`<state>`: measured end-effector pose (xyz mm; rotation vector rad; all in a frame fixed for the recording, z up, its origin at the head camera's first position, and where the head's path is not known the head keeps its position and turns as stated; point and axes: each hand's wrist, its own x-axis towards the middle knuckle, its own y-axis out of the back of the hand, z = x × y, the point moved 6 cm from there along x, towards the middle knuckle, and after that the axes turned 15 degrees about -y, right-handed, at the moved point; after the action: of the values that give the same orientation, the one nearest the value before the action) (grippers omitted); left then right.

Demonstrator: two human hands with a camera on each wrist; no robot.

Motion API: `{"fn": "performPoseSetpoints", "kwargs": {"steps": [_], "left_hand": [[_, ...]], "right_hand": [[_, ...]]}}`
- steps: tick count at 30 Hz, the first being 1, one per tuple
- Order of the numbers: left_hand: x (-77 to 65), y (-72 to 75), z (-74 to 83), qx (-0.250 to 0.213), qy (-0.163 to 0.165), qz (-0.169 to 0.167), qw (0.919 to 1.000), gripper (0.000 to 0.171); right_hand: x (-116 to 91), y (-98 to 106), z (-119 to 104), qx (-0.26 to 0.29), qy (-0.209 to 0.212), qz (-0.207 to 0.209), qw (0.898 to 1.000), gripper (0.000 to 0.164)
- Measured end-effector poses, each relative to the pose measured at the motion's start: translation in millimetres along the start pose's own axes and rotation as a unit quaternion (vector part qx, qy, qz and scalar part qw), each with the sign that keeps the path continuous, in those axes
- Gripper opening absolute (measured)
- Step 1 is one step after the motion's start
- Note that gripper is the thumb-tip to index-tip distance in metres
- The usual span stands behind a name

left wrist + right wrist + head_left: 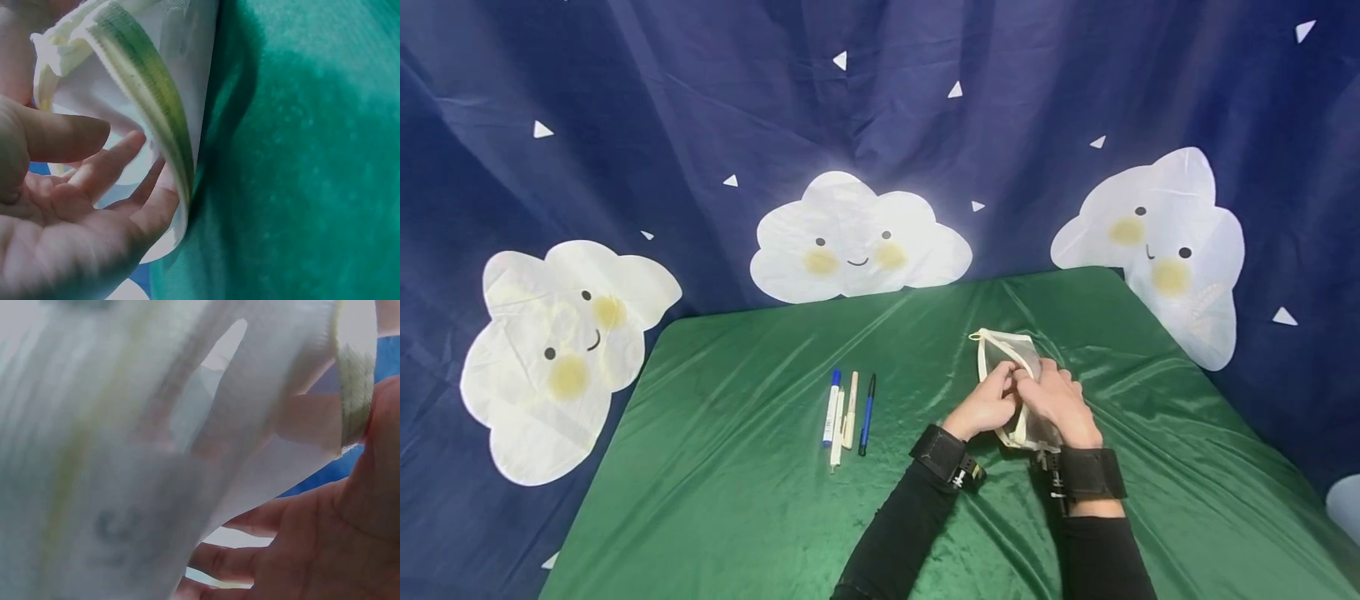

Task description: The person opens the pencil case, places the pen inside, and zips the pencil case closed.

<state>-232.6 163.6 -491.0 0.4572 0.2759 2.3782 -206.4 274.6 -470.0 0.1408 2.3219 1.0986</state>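
A see-through mesh zip pouch [1022, 342] with cream edging stands on the green cloth, right of the middle in the head view. Its mouth gapes. My left hand [987, 407] reaches into that mouth; in the left wrist view, its fingers lie inside the zip edge [147, 78] with the thumb apart from them. From the right, my right hand [1063, 404] grips the pouch by its side, thumb at the zip edge. Fingers show blurred through the mesh [206, 469] in the right wrist view. Whatever the pouch may contain cannot be made out.
Left of the hands lie a blue-capped white marker [831, 417], two cream pens [851, 414] and a blue pen with black ends [867, 414], side by side. Green cloth [722, 433] covers the table. Behind it hangs a dark blue curtain [700, 100] with smiling clouds.
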Motion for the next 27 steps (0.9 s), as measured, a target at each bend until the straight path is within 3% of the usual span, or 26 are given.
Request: {"fn": "performPoseSetpoints", "kwargs": {"steps": [5, 10, 19, 23, 27], "left_hand": [[-1.9, 3.9, 4.7, 0.074, 0.017, 0.002, 0.9971, 0.045], [-4.0, 5.9, 7.6, 0.089, 0.038, 0.004, 0.9953, 0.052], [-7.4, 7.5, 10.1, 0.116, 0.033, 0.001, 0.9927, 0.053], [-7.7, 10.0, 10.4, 0.16, 0.042, 0.002, 0.9862, 0.051], [-8.4, 14.1, 15.2, 0.222, 0.045, 0.008, 0.974, 0.049]], "right_hand": [[2, 1, 2, -0.003, -0.001, -0.009, 1.0, 0.085], [2, 1, 3, -0.002, -0.002, -0.013, 1.0, 0.085], [0, 1, 1, -0.001, -0.005, -0.019, 1.0, 0.086], [1, 1, 2, -0.001, -0.006, -0.017, 1.0, 0.089], [1, 2, 2, -0.001, -0.004, -0.015, 1.0, 0.09]]}}
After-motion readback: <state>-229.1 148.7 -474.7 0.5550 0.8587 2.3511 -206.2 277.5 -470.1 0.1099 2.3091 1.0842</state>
